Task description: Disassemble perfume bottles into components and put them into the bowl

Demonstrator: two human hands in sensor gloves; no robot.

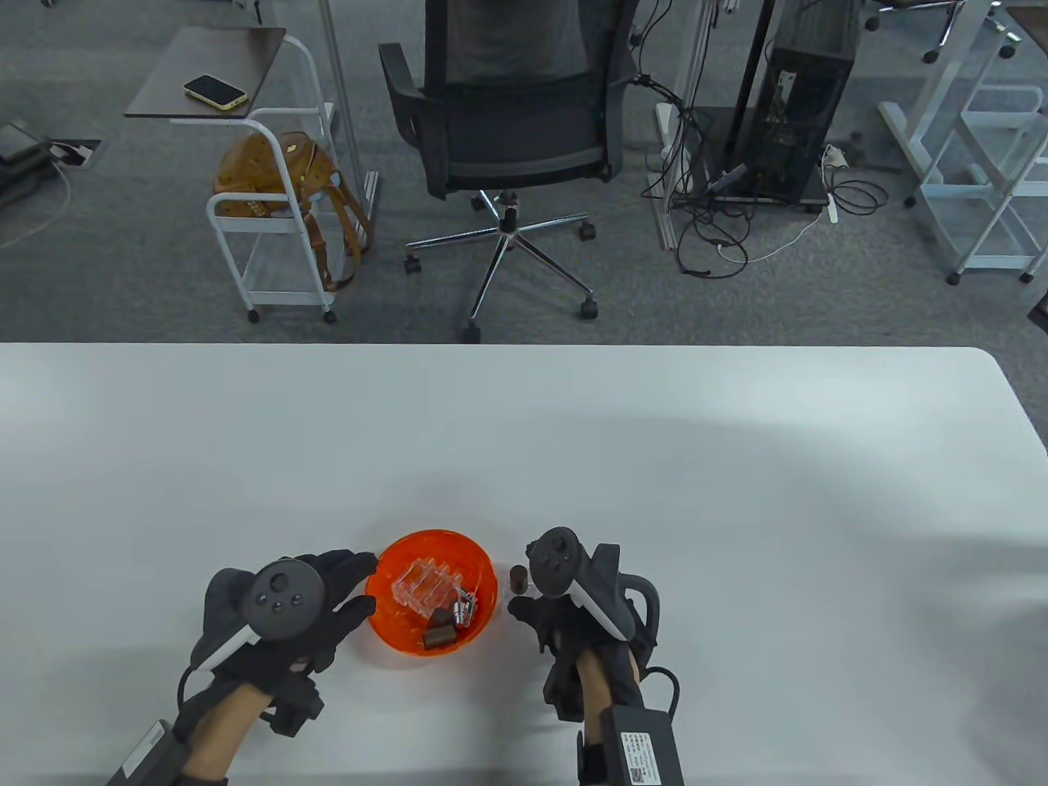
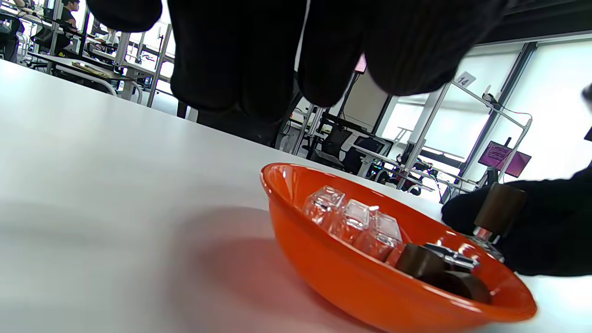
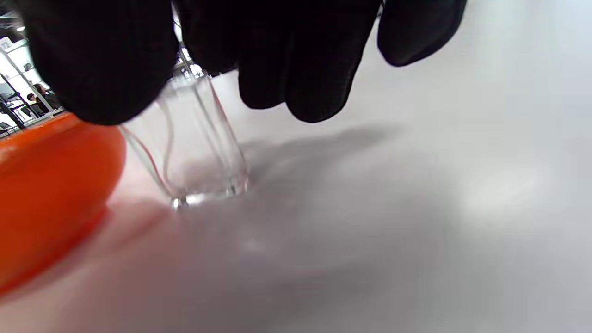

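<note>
An orange bowl (image 1: 405, 547) sits on the white table near the front edge, between my hands. In it lie clear glass bottle bodies (image 2: 351, 221), brown caps (image 2: 416, 261) and silver sprayer parts (image 1: 464, 610). My right hand (image 1: 524, 594) grips a clear perfume bottle (image 3: 199, 143) standing upright on the table just right of the bowl. Its brown cap (image 1: 518, 579) is on top. My left hand (image 1: 348, 585) lies at the bowl's left rim with its fingers (image 2: 259, 60) loosely hanging and holding nothing.
The white table (image 1: 655, 458) stretches far and right of the bowl. Beyond its far edge are an office chair (image 1: 508, 123), a white cart with a brown bag (image 1: 274, 176) and a computer tower (image 1: 806, 106).
</note>
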